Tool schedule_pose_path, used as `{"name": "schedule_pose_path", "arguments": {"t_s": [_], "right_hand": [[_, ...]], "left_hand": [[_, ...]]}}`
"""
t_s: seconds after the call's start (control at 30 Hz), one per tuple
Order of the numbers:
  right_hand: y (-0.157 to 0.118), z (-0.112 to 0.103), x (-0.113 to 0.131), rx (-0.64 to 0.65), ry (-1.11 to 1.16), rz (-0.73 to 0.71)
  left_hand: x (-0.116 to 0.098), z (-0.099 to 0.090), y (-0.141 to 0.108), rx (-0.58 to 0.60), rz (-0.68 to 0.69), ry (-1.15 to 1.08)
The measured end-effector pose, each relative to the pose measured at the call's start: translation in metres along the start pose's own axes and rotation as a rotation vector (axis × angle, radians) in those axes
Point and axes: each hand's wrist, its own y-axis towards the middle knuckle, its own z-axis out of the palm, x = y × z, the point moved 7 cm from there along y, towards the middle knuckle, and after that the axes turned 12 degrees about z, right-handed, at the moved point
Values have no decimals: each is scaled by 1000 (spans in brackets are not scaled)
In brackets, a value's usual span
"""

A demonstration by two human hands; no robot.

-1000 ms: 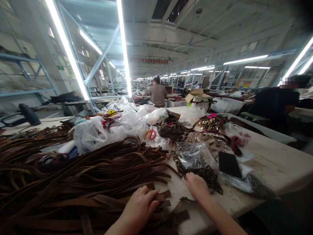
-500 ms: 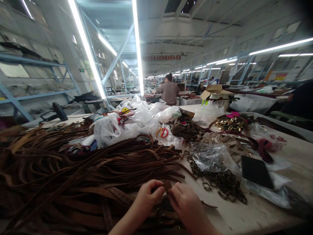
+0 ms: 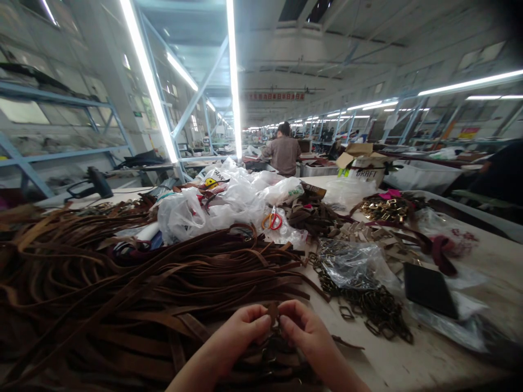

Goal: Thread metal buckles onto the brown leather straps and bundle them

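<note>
Between my two hands a short end of brown leather strap (image 3: 273, 313) stands up, pinched from both sides. My left hand (image 3: 244, 329) has its thumb and fingers closed on the strap. My right hand (image 3: 303, 331) grips it from the other side; a bit of metal seems to show just below, too small to make out. Under and beyond the hands, brown leather straps (image 3: 212, 269) lie in a long heap to the left. Dark metal buckles (image 3: 378, 310) are piled to the right, partly under a clear plastic bag (image 3: 351, 261).
A black flat tablet-like object (image 3: 430, 290) lies at right. Red-and-yellow-handled scissors (image 3: 272, 220) rest by white plastic bags (image 3: 229, 204). Brass-coloured fittings (image 3: 384, 209) are heaped farther back, near a cardboard box (image 3: 362, 158). A person (image 3: 285, 152) is seen from behind beyond the table.
My right hand has turned, its thumb now showing on the near side of the strap. The strap end stands more upright between both hands.
</note>
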Motion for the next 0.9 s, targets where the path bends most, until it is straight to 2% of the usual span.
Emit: {"name": "schedule_pose_path", "arguments": {"t_s": [0.07, 0.17, 0.37, 0.63, 0.77, 0.9], "right_hand": [[2, 6, -5, 94, 178, 131], [-1, 7, -5, 86, 313, 205], [-2, 10, -7, 105, 383, 211], [-3, 10, -12, 4, 434, 203], [-5, 10, -16, -25, 477, 222], [-1, 12, -24, 7, 623, 273]], "left_hand": [[2, -3, 0, -18, 13, 28], [4, -10, 2, -102, 64, 90], [-3, -6, 4, -100, 161, 251], [-6, -9, 4, -143, 213, 448], [0, -11, 6, -187, 201, 421], [1, -9, 6, -206, 235, 278]]}}
